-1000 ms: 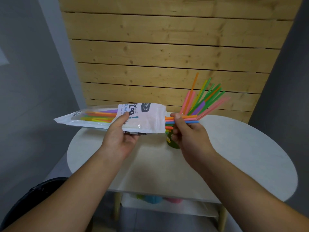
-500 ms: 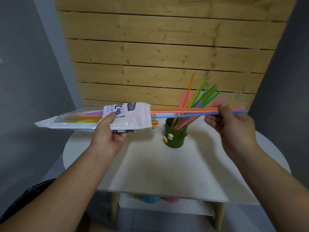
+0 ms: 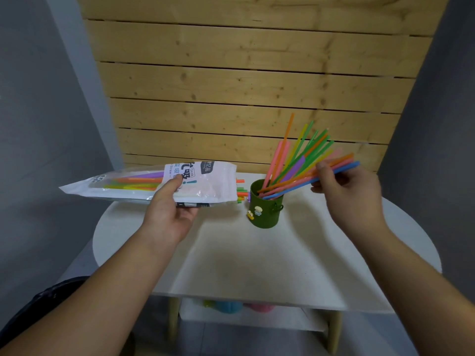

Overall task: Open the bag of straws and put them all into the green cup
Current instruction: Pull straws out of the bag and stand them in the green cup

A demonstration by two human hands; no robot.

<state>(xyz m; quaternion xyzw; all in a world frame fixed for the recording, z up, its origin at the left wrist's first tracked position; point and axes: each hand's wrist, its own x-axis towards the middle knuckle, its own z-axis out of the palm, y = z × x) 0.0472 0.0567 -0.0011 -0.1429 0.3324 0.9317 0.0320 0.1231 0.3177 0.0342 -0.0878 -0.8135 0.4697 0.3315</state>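
Well, from the head camera, the left hand (image 3: 169,214) holds a long see-through plastic bag with a white label (image 3: 205,181) up in the air above the round white table (image 3: 257,258). The thumb lies on top of the bag and the fingers are curled under it. The bag lies on its side, and its open end points at the small dark green cup (image 3: 266,217).

Some bright straws are inside the bag. Their orange and green tips (image 3: 241,194) poke out of the open end, just beside the cup's rim.

The cup stands upright on the table, between the two hands. It has little toy shapes (image 3: 257,211) stuck on its front. Many bright standing straws (image 3: 277,160) lean to the right in it like a fan.

The right hand (image 3: 352,194) pinches a few long straws (image 3: 295,186), blue, pink and orange. Their low ends are inside the cup, and their top ends stick out past the fingers.

Behind the table is a wall of light wooden boards (image 3: 244,86). Under the table is a white shelf (image 3: 282,319) with blue and pink things (image 3: 231,305), too blurry to tell what they are.
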